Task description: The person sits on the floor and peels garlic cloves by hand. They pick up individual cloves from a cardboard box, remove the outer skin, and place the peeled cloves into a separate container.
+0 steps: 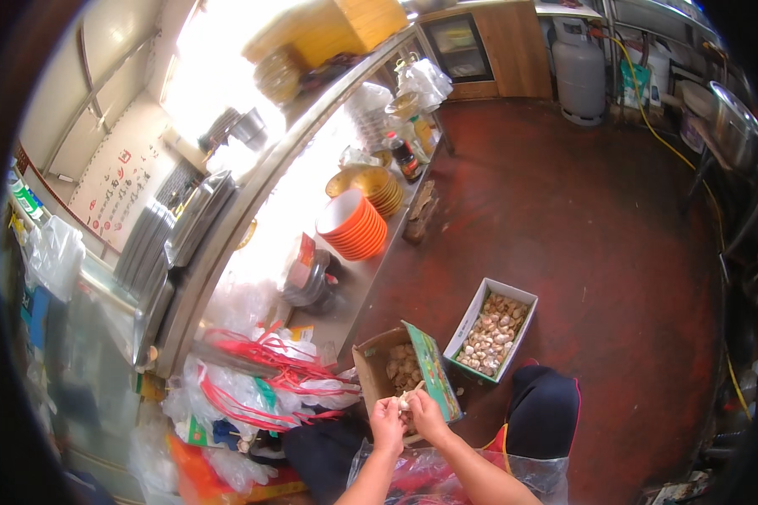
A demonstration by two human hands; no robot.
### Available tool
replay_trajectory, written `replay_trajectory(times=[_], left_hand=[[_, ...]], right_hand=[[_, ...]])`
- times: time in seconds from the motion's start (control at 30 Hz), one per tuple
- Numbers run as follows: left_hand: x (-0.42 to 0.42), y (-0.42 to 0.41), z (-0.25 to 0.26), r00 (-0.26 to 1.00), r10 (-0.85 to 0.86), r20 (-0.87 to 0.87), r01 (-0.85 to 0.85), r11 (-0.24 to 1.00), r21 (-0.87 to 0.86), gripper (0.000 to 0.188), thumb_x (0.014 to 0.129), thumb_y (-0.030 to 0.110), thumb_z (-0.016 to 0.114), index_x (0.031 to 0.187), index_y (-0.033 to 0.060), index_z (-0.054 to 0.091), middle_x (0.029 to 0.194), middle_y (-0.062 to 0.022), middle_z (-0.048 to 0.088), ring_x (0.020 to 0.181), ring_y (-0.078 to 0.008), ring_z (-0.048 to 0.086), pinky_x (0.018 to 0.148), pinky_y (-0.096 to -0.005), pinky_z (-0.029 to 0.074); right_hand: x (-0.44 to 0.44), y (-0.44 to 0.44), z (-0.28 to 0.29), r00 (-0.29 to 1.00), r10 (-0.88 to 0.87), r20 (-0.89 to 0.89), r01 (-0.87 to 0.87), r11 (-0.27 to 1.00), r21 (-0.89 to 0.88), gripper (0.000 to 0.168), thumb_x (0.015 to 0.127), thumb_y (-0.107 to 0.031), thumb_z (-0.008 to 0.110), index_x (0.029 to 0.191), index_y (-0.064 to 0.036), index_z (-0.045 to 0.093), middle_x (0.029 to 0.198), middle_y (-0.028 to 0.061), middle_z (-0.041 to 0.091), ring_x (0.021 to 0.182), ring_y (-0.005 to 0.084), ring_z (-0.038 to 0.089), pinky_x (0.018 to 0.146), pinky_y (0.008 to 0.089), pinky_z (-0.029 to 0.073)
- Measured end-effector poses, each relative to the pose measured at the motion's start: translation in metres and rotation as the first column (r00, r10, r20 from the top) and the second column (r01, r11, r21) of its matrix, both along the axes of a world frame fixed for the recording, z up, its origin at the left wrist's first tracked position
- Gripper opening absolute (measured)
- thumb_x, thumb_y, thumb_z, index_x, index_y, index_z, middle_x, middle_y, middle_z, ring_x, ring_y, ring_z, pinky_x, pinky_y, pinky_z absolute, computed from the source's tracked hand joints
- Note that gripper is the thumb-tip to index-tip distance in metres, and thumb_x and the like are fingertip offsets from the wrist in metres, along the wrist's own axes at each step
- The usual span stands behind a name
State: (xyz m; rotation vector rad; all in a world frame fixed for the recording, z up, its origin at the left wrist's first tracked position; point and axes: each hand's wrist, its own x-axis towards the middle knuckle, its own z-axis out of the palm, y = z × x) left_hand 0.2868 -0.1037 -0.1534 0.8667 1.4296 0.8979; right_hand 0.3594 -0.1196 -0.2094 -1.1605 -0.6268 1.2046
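Observation:
My left hand (pixel 386 424) and my right hand (pixel 427 414) meet over an open cardboard box (pixel 372 360). Between their fingertips is a pale piece of garlic (pixel 405 402), partly covered by the fingers. Inside the box lies a heap of brownish garlic (pixel 403 366), its near part hidden by my hands. The box's green printed flap (pixel 434 372) stands up at its right. Farther right on the floor, a white shallow box (pixel 467 319) holds many loose garlic cloves (pixel 493 334).
Plastic bags with red handles (pixel 259 385) crowd the left. Along the low shelf stand stacked orange bowls (pixel 354 227), yellow bowls (pixel 379 189) and a dark sauce bottle (pixel 404 158). A gas cylinder (pixel 579 72) and yellow hose (pixel 654 129) are at the far right. My knee (pixel 543 410) flanks the boxes.

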Motion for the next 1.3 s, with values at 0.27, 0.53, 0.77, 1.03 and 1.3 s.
replay_trajectory(times=[0.27, 0.53, 0.77, 1.03, 1.3], left_hand=[[-0.010, 0.006, 0.000, 0.944, -0.051, 0.325, 0.067, 0.997, -0.037, 0.022, 0.091, 0.005, 0.045, 0.112, 0.0058, 0.044, 0.077, -0.0070, 0.054, 0.054, -0.0103, 0.044, 0.047, -0.0238, 0.038], [-0.048, 0.028, -0.022, 0.958, 0.253, 0.137, -0.202, 0.931, -0.303, 0.016, 0.090, 0.011, 0.048, 0.104, 0.0056, 0.053, 0.068, -0.0081, 0.056, 0.048, -0.0132, 0.047, 0.043, -0.0257, 0.041], [0.014, 0.054, -0.018, 0.828, -0.056, 0.558, 0.187, 0.965, -0.181, 0.050, 0.089, 0.035, 0.050, 0.123, 0.0005, 0.037, 0.122, -0.0182, 0.045, 0.108, -0.0275, 0.050, 0.084, -0.0381, 0.048], [-0.016, 0.032, 0.019, 0.852, -0.318, 0.416, 0.374, 0.926, -0.059, 0.044, 0.094, 0.040, 0.040, 0.119, 0.0057, 0.048, 0.108, -0.0111, 0.057, 0.093, -0.0171, 0.057, 0.076, -0.0305, 0.048], [-0.063, 0.003, 0.022, 0.873, -0.283, 0.396, 0.300, 0.954, 0.021, 0.030, 0.089, 0.021, 0.055, 0.113, 0.0037, 0.053, 0.099, -0.0028, 0.060, 0.089, -0.0100, 0.056, 0.078, -0.0237, 0.045]], right_hand=[[0.012, -0.004, 0.018, 0.887, -0.078, -0.456, 0.040, 0.995, -0.092, 0.020, 0.095, -0.020, 0.041, 0.100, -0.005, 0.053, 0.071, 0.0009, 0.055, 0.050, 0.0044, 0.045, 0.041, 0.0180, 0.034], [0.009, -0.005, 0.034, 0.896, -0.126, -0.426, 0.114, 0.992, -0.052, 0.021, 0.095, -0.020, 0.041, 0.101, -0.005, 0.054, 0.065, -0.0006, 0.052, 0.048, 0.0040, 0.042, 0.040, 0.0180, 0.032], [0.009, -0.011, 0.051, 0.936, -0.170, -0.308, 0.197, 0.979, 0.058, 0.018, 0.094, -0.017, 0.045, 0.103, -0.004, 0.054, 0.061, -0.0029, 0.048, 0.048, 0.0027, 0.039, 0.042, 0.0173, 0.030], [0.014, -0.012, 0.056, 0.969, -0.208, 0.134, 0.205, 0.978, 0.030, 0.019, 0.091, -0.011, 0.049, 0.107, -0.003, 0.054, 0.076, -0.0025, 0.055, 0.060, 0.0027, 0.046, 0.050, 0.0168, 0.039], [-0.018, -0.019, 0.070, 0.953, 0.062, 0.298, -0.079, 0.996, 0.045, 0.027, 0.080, 0.001, 0.061, 0.107, 0.001, 0.056, 0.090, 0.0062, 0.055, 0.075, 0.0113, 0.057, 0.065, 0.0226, 0.049]])
